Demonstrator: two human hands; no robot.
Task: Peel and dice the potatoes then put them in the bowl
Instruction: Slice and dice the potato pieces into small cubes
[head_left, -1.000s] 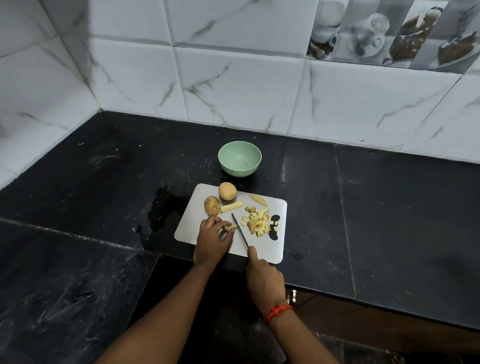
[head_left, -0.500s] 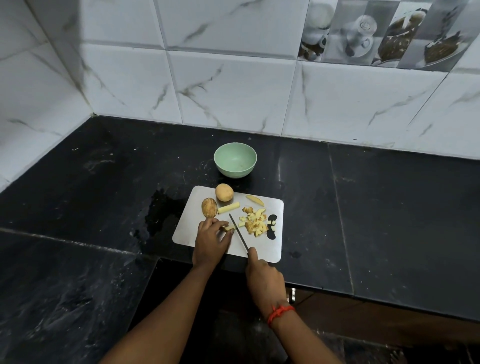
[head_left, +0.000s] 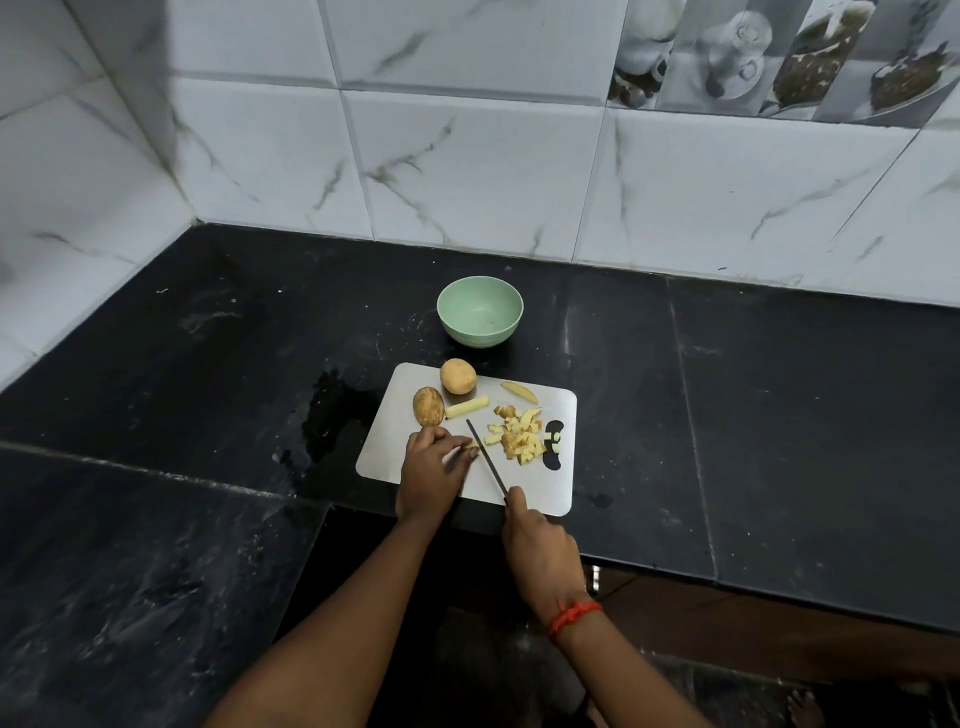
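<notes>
A pale cutting board (head_left: 395, 441) lies on the black counter. On it sit a whole potato (head_left: 457, 376), a brown-skinned potato piece (head_left: 428, 407), a peeled strip (head_left: 467, 407), a wedge (head_left: 519, 393) and a heap of diced potato (head_left: 519, 439). My left hand (head_left: 432, 470) pinches a small potato piece against the board, fingertips right beside the knife blade (head_left: 485, 463). My right hand (head_left: 540, 556) grips the knife handle, blade pointing away toward the board's middle. A green bowl (head_left: 480, 310) stands behind the board with nothing visible inside.
A dark wet patch (head_left: 332, 415) spreads on the black counter (head_left: 753, 415) left of the board. White marbled tile walls close the back and left. The counter's front edge steps down below the board.
The camera view shifted slightly. Both hands stay at the board, with the knife still beside my left fingertips.
</notes>
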